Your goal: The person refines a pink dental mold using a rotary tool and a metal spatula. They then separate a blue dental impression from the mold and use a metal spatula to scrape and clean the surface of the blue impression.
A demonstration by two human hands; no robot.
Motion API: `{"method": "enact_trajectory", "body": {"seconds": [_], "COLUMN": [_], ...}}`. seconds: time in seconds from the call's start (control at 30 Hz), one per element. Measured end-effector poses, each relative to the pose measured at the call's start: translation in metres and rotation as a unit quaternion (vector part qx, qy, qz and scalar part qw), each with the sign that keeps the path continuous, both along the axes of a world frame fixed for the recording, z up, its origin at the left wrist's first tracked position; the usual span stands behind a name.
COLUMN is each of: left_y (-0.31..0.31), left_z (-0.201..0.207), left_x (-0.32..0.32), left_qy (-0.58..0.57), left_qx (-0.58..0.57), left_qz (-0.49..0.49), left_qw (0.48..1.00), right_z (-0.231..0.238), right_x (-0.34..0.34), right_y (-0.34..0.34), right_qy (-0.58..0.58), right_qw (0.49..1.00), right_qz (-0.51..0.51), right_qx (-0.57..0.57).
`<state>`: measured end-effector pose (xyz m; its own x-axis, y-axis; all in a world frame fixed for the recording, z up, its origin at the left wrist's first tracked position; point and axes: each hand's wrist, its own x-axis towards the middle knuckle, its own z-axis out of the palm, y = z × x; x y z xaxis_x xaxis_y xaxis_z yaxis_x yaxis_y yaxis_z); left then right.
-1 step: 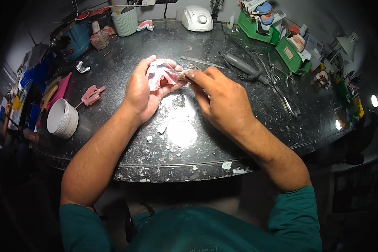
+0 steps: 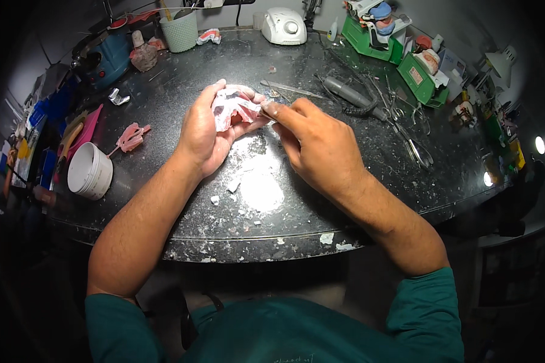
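Note:
My left hand is closed around a pink dental piece partly covered by a white and silvery crinkled layer. Its thumb lies along the far left side, and the fingers curl beneath. On the right, my right hand pinches at the edge of the piece, thumb and index finger together. Whatever sits between those fingertips is too small to make out. White crumbs and a larger white flake lie on the dark worktop below the hands.
To the left stand a white tub and a pink branched piece. A grey handpiece with its cord, a thin metal blade and several metal tools lie to the right. Behind are a white control box and green bins.
My right fingertips have shifted slightly at the edge of the dental piece, and the piece has turned a little. The left arm has stayed in place.

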<state>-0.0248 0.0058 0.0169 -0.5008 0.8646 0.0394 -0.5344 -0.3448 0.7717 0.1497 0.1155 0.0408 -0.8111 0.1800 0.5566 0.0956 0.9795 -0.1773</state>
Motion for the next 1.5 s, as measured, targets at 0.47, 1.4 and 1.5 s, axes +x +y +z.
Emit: {"method": "enact_trajectory", "body": {"seconds": [0.47, 1.4, 1.5], "left_y": [0.003, 0.003, 0.000], "left_z": [-0.004, 0.000, -0.002], "left_x": [0.007, -0.004, -0.006], "left_qy": [0.109, 0.009, 0.026], "left_qx": [-0.076, -0.019, -0.012], "left_qz": [0.032, -0.002, -0.017], "left_qw": [0.991, 1.000, 0.999], "right_z": [0.019, 0.003, 0.006], "right_x": [-0.001, -0.013, -0.005], "right_y": [-0.004, 0.002, 0.015], "right_qy": [-0.124, -0.045, -0.085], "right_qw": [0.958, 0.943, 0.942], "right_qz": [0.004, 0.055, 0.081], "right_qx": [-0.259, -0.325, -0.313]}}
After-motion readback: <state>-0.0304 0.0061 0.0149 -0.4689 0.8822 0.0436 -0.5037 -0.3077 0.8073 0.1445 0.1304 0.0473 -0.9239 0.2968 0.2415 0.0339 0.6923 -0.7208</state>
